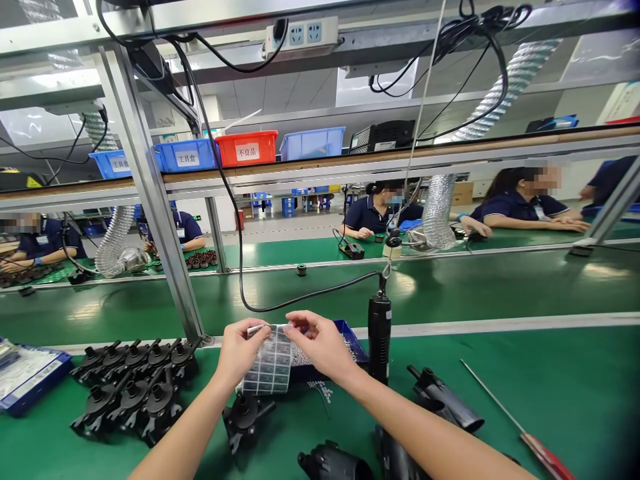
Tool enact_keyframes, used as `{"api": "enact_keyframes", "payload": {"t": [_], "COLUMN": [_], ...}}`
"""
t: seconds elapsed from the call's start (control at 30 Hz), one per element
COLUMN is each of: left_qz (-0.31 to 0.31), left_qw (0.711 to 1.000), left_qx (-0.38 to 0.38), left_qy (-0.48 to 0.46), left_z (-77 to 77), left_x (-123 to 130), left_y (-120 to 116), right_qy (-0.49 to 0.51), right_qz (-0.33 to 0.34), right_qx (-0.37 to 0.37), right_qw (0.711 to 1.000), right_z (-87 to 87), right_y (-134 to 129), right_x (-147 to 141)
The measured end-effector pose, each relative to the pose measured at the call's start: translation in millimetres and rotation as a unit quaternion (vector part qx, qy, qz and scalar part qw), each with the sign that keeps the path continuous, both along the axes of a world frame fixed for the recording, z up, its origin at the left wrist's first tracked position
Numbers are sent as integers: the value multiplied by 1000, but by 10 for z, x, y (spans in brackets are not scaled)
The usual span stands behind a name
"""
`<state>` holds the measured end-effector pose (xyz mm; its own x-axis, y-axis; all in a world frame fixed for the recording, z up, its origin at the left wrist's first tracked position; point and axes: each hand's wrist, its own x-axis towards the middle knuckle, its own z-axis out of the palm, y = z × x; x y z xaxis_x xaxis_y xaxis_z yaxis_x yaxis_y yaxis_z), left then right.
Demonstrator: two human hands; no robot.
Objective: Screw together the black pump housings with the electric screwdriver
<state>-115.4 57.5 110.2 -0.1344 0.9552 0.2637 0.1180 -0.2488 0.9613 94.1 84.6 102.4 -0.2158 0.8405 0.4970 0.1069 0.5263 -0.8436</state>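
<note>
A sheet of silvery stickers (270, 367) in a grid hangs in front of me, its top edge bent over. My left hand (237, 352) pinches its upper left side between thumb and fingers. At the upper right corner, the thumb and index finger of my right hand (323, 343) close on the edge; whether one sticker is lifted there cannot be made out. Behind the sheet stands a dark blue bin (353, 340) of small metal parts, partly hidden. Just below the sheet lies a black plastic part (245, 420) with a round top.
Similar black parts (135, 393) stand in rows at left, beside a blue tray (37, 380). A black electric screwdriver (380, 333) hangs right of the bin. Black housings (445, 400) and a red-handled screwdriver (545, 453) lie at right. Co-workers sit across the green bench (310, 293).
</note>
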Motion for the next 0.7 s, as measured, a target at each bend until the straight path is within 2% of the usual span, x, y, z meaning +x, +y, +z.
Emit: {"api": "enact_keyframes", "payload": {"t": [0.13, 0.37, 0.5, 0.6, 0.7], "left_qz": [-10, -1, 6, 10, 9], "left_qw": [1000, 1000, 1000, 999, 998], "left_qx": [-2, -5, -20, -40, -56], "left_qy": [6, 20, 18, 12, -2], "left_z": [21, -6, -30, -50, -74], "left_x": [22, -13, -12, -7, -11], "left_y": [-25, -8, 7, 13, 23], "right_qy": [-20, -36, -41, -55, -57], "right_qz": [25, -11, -27, -34, -42], "right_qx": [-27, 10, 89, 180, 240], "right_qw": [999, 999, 995, 982, 968], "right_z": [0, -44, -33, -17, -15], "right_y": [10, -30, -39, -54, -63], "right_x": [7, -18, 14, 42, 47]}}
